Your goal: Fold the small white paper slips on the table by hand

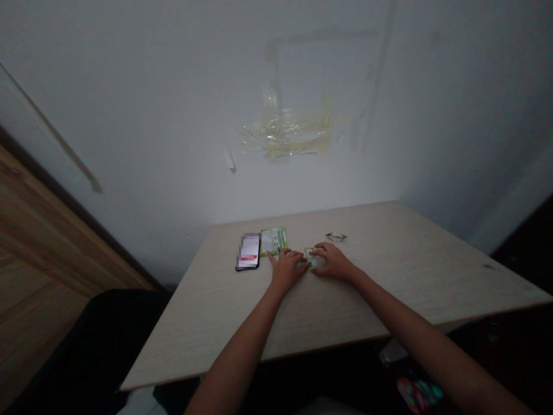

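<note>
A small green-and-white card (308, 252) lies low on the table between my two hands, partly covered by the fingers. My left hand (286, 271) has its thumb and index finger at the card's left edge, its other fingers spread toward a green-and-white printed leaflet (273, 237). Curved around the card's right side is my right hand (334, 263), thumb nearer to me and index finger beyond. Whatever detail the card carries is too small to read. Left of the leaflet a black phone (248, 252) lies face up with its screen lit and blurred.
Beyond my right hand a small folded green-and-white paper piece (336, 236) rests on the pale wooden table (207, 323). The table meets a white wall (173, 144) with yellowed tape (298, 135). A wooden panel (38, 230) stands at the left.
</note>
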The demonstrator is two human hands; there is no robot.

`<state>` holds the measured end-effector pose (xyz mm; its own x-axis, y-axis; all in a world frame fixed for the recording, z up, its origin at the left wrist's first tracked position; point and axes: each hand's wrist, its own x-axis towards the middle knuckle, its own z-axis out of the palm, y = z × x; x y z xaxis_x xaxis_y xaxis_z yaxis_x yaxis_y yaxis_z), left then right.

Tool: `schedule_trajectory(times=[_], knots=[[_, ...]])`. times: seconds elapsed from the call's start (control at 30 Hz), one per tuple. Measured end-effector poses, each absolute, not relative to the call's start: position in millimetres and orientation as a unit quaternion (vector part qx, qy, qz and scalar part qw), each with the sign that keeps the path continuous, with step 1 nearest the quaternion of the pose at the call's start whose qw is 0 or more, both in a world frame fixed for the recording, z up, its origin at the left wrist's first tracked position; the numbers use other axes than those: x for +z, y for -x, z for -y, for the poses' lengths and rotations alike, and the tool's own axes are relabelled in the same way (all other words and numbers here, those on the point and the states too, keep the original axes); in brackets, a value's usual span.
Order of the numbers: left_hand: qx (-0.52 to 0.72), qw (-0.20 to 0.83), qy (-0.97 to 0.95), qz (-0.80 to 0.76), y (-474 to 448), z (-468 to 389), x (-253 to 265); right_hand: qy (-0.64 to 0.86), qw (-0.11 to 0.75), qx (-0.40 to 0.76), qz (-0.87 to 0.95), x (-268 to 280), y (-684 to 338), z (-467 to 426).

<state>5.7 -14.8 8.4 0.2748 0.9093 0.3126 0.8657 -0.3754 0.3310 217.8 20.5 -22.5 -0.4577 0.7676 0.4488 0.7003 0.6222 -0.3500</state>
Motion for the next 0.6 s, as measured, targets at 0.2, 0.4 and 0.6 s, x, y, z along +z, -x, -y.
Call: schedule_trajectory(times=[0.2, 0.4, 0.6], knots=[[0.230, 0.049, -0.800, -0.552, -4.9, 14.3, 7.1, 0.414, 0.313, 0.094, 0.850, -23.5, -222.2, -22.6], [0.229, 0.051, -0.799, -0.554, -5.2, 15.6, 8.6, 0.405, 0.331, 0.122, 0.843, -24.1, -224.7, -26.5], [0.211, 0.037, -0.799, -0.561, -5.7, 15.9, 9.0, 0.387, 0.343, 0.117, 0.848, -27.8, -224.7, -29.6]])
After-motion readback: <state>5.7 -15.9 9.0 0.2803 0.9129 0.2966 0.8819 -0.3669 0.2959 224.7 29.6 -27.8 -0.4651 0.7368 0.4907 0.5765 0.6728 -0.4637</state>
